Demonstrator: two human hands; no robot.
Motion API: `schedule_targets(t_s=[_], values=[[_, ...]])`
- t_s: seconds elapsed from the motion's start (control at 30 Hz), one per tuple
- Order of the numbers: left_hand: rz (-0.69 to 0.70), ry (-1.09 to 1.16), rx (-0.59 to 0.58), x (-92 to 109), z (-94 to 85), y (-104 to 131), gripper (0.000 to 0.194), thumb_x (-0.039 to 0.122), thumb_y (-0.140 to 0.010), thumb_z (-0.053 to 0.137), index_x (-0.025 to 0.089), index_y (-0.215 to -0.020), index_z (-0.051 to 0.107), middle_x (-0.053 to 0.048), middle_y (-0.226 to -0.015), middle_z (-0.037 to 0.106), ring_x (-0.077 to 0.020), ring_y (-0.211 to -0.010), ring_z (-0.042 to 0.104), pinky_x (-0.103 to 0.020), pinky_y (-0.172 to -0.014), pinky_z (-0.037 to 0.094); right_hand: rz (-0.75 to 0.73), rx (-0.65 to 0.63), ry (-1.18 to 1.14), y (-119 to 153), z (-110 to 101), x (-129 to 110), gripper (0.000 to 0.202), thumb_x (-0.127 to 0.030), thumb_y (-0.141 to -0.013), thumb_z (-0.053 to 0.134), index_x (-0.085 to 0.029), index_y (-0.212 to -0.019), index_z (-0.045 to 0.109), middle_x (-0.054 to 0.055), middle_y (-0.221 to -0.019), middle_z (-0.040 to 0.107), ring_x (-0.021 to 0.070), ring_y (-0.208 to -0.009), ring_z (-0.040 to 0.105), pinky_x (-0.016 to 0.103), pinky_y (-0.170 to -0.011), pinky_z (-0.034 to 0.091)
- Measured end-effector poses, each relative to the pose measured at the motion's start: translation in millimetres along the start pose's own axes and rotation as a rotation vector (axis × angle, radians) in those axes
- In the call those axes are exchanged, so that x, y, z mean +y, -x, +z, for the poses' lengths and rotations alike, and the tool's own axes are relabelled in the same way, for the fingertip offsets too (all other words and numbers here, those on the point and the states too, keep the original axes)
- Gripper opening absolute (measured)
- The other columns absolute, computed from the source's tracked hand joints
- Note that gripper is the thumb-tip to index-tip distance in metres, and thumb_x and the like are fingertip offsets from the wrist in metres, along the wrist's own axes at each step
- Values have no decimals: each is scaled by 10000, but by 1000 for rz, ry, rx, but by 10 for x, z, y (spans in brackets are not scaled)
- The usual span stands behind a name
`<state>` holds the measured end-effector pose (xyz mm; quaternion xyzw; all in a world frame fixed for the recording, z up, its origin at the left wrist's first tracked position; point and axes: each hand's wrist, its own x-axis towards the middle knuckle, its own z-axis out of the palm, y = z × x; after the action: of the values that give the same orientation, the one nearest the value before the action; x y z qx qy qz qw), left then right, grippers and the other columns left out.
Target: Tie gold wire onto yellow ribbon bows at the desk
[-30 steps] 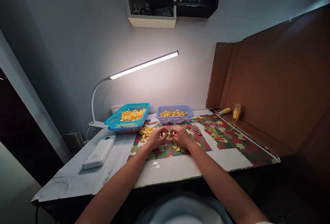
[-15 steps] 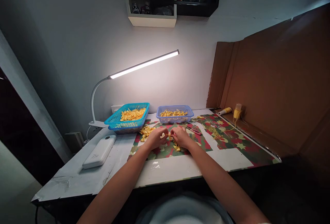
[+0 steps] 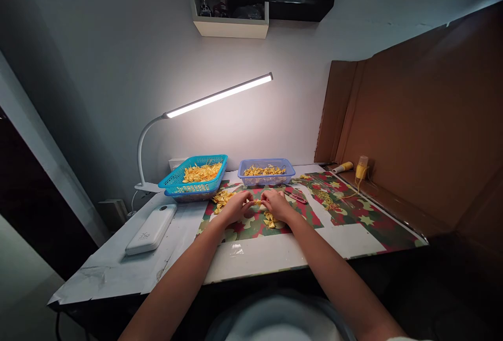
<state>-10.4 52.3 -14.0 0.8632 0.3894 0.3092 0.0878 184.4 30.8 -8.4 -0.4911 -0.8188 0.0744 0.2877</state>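
Between my two hands, a small yellow ribbon bow (image 3: 257, 202) is stretched just above the camouflage-patterned sheet. My left hand (image 3: 238, 207) pinches its left end between thumb and fingers. The right end is pinched by my right hand (image 3: 274, 205). Yellow ribbon bows lie in a pile (image 3: 223, 200) beyond my left hand, and a smaller group of bows (image 3: 271, 220) rests below my right hand. Just past the right hand lies a pair of small pink-handled snips (image 3: 296, 197). Fine details of the bow are too small to make out.
A blue basket (image 3: 167, 181) and a purple basket (image 3: 293, 172) hold yellow pieces at the back. Thread scraps (image 3: 327, 200), thread spools (image 3: 361, 169), a white power bank (image 3: 151, 230) and a lit lamp (image 3: 220, 95) surround the work area. Cardboard (image 3: 424, 121) stands at right.
My hands have drawn the bow out straighter between them. The right hand has shifted slightly, showing more of the small group of bows below it. The camera view has tilted slightly.
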Motion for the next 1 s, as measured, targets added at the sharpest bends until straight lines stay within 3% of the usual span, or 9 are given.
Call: schedule_targets(t_s=[0.33, 0.47, 0.53, 0.63, 0.7, 0.8, 0.9, 1.0], values=[[-29, 8, -23, 14, -51, -16, 132, 301, -833, 497, 198, -772, 552, -20, -750, 584, -174, -714, 511, -281, -639, 386, 50, 6, -95, -14, -9, 25, 104, -232, -859, 508, -195, -822, 597, 29, -850, 656, 180, -871, 539, 313, -777, 303], [-202, -256, 202, -3, -176, 12, 113, 273, -818, 523, 201, -732, 538, -53, -783, 602, -211, -769, 536, -299, -655, 383, 95, 37, -139, 29, -129, 24, 134, -314, -804, 568, -196, -766, 619, 38, -850, 677, 188, -830, 562, 306, -742, 335], [-325, -412, 309, -1, -238, 37, 93, 255, -806, 529, 199, -732, 539, -77, -815, 595, -239, -810, 537, -308, -651, 380, 108, -27, -107, 59, -176, 36, 175, -349, -736, 628, -195, -655, 610, 32, -756, 673, 192, -762, 563, 311, -729, 338], [-435, -528, 364, 29, -274, 65, 60, 244, -770, 556, 188, -793, 557, -112, -894, 580, -282, -875, 525, -331, -657, 386, 118, -136, -62, 87, -177, 64, 203, -331, -617, 714, -196, -553, 577, 7, -619, 638, 179, -661, 541, 321, -727, 333], [-414, -521, 361, 63, -250, 67, 111, 255, -757, 571, 187, -844, 565, -116, -941, 573, -291, -903, 518, -346, -684, 396, 119, -155, -77, 88, -141, 77, 202, -310, -592, 727, -197, -535, 569, 0, -593, 630, 176, -649, 532, 322, -724, 332], [-258, -405, 308, 129, -159, 51, 98, 266, -757, 581, 201, -830, 579, -88, -923, 581, -265, -891, 525, -350, -741, 405, 105, -139, -159, 68, -79, 75, 198, -295, -639, 690, -195, -521, 566, 3, -579, 623, 184, -688, 537, 310, -714, 339], [-71, -205, 200, 197, -50, 32, 112, 314, -766, 593, 203, -781, 603, -63, -861, 599, -240, -866, 538, -345, -770, 412, 92, -29, -275, 31, -43, 55, 181, -310, -679, 656, -192, -556, 595, 11, -590, 614, 185, -734, 541, 284, -687, 356], [-27, -4, 88, 242, 31, 29, 214, 403, -777, 591, 193, -778, 633, -43, -812, 622, -207, -801, 557, -313, -727, 425, 83, 98, -438, -8, -18, 47, 184, -348, -706, 627, -180, -631, 616, 16, -659, 618, 152, -672, 525, 259, -632, 373]])
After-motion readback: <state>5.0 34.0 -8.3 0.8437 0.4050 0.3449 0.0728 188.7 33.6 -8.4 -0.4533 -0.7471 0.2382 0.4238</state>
